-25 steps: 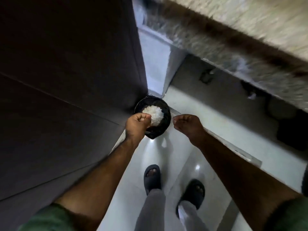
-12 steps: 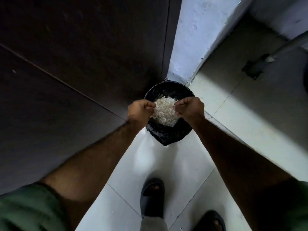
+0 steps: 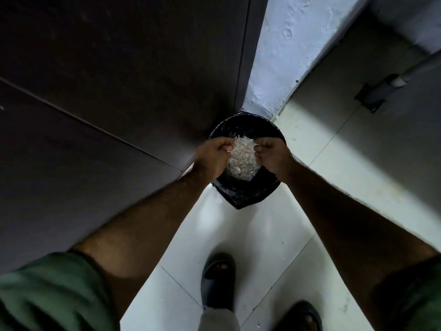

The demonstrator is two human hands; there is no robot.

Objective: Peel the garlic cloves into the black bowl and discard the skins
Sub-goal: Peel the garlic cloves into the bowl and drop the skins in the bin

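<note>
room: black-lined bin [image 3: 245,194] stands in the corner where the dark panel [image 3: 119,91] meets the pale wall [image 3: 286,44]; bare floor tiles [image 3: 238,240] lie open before it
skins [image 3: 242,156]: pale, papery heap between both hands, over the bin mouth
left hand [image 3: 212,156]: fingers curled, gripping the heap's left side
right hand [image 3: 274,156]: fingers curled, gripping its right side
change: half a second ago the hands were level with the rim; now lower, with the bin nearer

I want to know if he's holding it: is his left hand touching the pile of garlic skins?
Touching. The head view shows the left hand curled against the garlic skins.
</note>
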